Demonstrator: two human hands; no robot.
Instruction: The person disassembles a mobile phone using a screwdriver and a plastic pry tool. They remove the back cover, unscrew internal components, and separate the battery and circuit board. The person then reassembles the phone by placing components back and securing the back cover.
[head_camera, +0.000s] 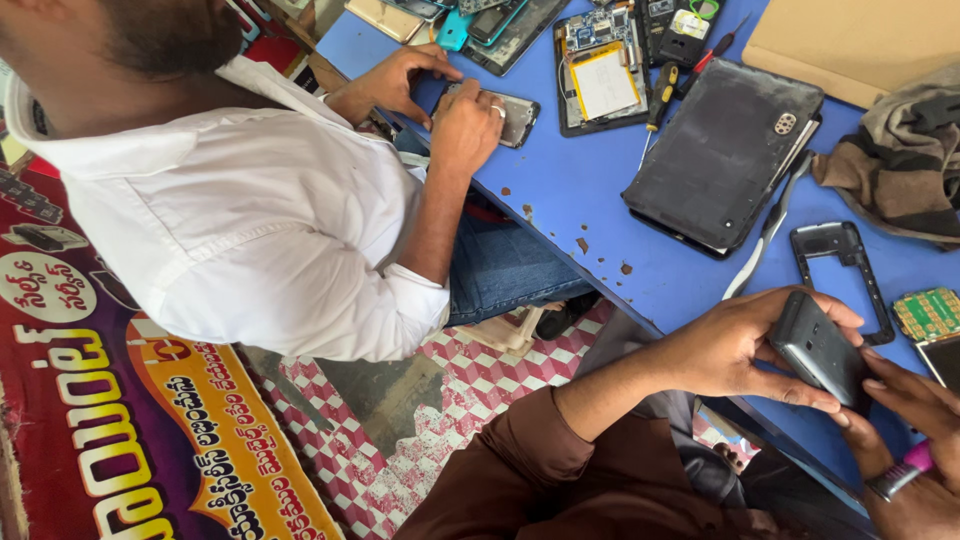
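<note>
Gripped the dark phone (820, 350) in left hand (735, 345) — right hand (915, 410) pinching its four-o'clock corner. Risked a slip off the blue table (560, 180) edge — loose grip.

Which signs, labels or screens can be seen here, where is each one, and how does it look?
Banner: on the floor at lower left, large, purple and red with yellow lettering and an orange panel.
Battery label: on the opened tablet at the table's far side, white rectangle with yellow edge.
Phone: dark grey, held in the left hand and right hand; no screen shows.
</note>
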